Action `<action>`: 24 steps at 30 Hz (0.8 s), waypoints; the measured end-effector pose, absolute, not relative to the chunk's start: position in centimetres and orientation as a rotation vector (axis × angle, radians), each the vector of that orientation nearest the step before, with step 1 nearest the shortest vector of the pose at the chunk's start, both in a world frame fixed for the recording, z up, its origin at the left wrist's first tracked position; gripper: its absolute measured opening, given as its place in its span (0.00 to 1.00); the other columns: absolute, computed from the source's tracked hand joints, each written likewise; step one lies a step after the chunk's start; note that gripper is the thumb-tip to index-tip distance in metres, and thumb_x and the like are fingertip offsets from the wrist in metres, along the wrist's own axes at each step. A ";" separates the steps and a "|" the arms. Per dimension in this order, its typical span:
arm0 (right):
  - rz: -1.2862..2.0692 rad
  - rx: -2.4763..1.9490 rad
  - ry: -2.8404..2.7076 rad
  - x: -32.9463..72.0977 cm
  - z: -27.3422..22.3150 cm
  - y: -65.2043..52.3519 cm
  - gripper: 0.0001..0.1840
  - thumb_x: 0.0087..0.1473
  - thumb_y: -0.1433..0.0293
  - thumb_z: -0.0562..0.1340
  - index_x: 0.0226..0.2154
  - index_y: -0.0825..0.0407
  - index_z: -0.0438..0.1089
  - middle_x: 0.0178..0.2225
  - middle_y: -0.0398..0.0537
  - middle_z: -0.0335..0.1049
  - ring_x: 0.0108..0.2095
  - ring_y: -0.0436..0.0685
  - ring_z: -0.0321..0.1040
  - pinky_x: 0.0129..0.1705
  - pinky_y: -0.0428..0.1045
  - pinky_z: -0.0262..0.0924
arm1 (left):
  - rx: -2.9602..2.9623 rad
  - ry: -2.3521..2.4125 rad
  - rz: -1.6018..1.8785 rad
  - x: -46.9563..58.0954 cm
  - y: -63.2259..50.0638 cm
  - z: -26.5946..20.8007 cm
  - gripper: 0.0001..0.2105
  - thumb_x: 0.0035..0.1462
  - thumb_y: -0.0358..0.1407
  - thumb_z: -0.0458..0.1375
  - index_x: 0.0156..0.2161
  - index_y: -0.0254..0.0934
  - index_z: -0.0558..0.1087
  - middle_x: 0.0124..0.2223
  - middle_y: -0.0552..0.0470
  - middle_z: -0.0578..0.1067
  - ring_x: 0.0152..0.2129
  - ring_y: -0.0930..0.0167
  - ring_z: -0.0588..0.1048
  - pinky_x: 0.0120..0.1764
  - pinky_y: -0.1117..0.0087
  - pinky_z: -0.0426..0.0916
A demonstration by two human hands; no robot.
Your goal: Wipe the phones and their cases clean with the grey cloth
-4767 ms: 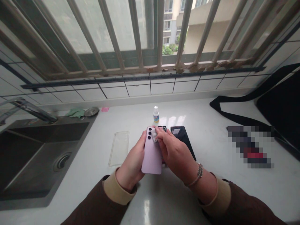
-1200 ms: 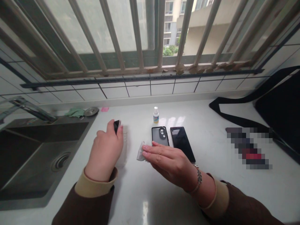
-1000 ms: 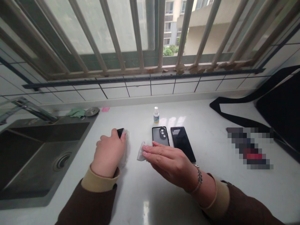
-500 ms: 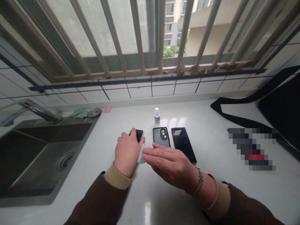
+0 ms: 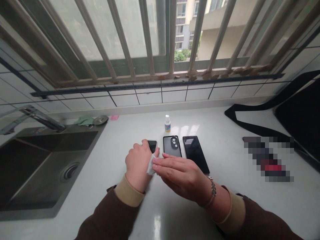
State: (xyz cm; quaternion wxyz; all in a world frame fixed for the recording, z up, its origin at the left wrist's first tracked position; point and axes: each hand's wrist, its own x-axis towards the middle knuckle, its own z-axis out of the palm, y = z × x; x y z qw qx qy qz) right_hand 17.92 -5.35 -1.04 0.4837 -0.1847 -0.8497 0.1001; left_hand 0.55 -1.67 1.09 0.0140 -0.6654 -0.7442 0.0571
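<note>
Our left hand (image 5: pixel 140 160) has shifted right, away from the sink (image 5: pixel 45 173), grasping a phone (image 5: pixel 152 146), face up. Just right, a wipe (image 5: pixel 150 166) is pinched in our right hand (image 5: pixel 183 175); on that hand's far side lie a case (image 5: pixel 168 147), then another phone (image 5: pixel 195 154).

Sink's (image 5: pixel 47 180) off left in the surface (image 5: pixel 112 143), then first phone (image 5: pixel 153 146) in left hand (image 5: pixel 140 160), phone case (image 5: pixel 168 148), second phone (image 5: pixel 196 155) rightmost, spray bottle (image 5: pixel 167 124) behind the case.

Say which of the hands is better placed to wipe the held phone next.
Probably the right hand: it holds the pale cloth close to the phone, while the left hand grips that phone.
</note>
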 end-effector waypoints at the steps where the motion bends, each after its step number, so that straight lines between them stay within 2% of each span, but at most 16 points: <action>1: 0.242 -0.454 -2.071 17.9 -1.1 -5.4 0.15 0.67 0.81 0.64 0.54 0.60 0.78 0.54 0.62 0.83 0.57 0.59 0.81 0.69 0.56 0.70 | -2.060 -2.331 0.181 0.3 -1.5 1.0 0.24 0.72 0.54 0.51 0.56 0.34 0.71 0.44 0.35 0.79 0.42 0.50 0.83 0.38 0.61 0.73; 11: 0.255 -0.486 -2.085 18.0 -1.3 -5.5 0.16 0.68 0.79 0.64 0.56 0.54 0.77 0.53 0.55 0.84 0.54 0.57 0.82 0.66 0.57 0.73 | -1.863 -2.388 0.098 -1.2 -0.6 0.5 0.28 0.69 0.57 0.55 0.53 0.29 0.72 0.43 0.33 0.80 0.42 0.47 0.83 0.39 0.57 0.74; 15: 0.334 -0.647 -1.936 17.9 -1.0 -5.5 0.17 0.68 0.77 0.64 0.56 0.49 0.77 0.49 0.51 0.86 0.50 0.57 0.84 0.56 0.55 0.79 | -1.874 -2.381 0.069 -1.0 -0.7 0.3 0.30 0.69 0.58 0.56 0.53 0.26 0.73 0.45 0.32 0.79 0.41 0.49 0.82 0.39 0.58 0.73; 19: 0.522 -1.065 -1.600 18.4 -1.2 -4.7 0.11 0.70 0.68 0.64 0.50 0.46 0.81 0.44 0.48 0.86 0.41 0.57 0.83 0.45 0.54 0.78 | -1.914 -2.264 -0.009 -1.0 -1.1 0.6 0.30 0.70 0.58 0.54 0.54 0.28 0.75 0.48 0.31 0.76 0.44 0.48 0.79 0.40 0.56 0.71; 24: 0.722 -1.292 -1.312 19.3 -2.4 -3.0 0.17 0.69 0.56 0.63 0.47 0.49 0.82 0.44 0.51 0.84 0.40 0.59 0.80 0.41 0.53 0.73 | -2.226 -1.941 -0.168 0.0 -2.0 0.7 0.26 0.71 0.58 0.53 0.48 0.37 0.80 0.51 0.35 0.75 0.50 0.49 0.72 0.48 0.52 0.68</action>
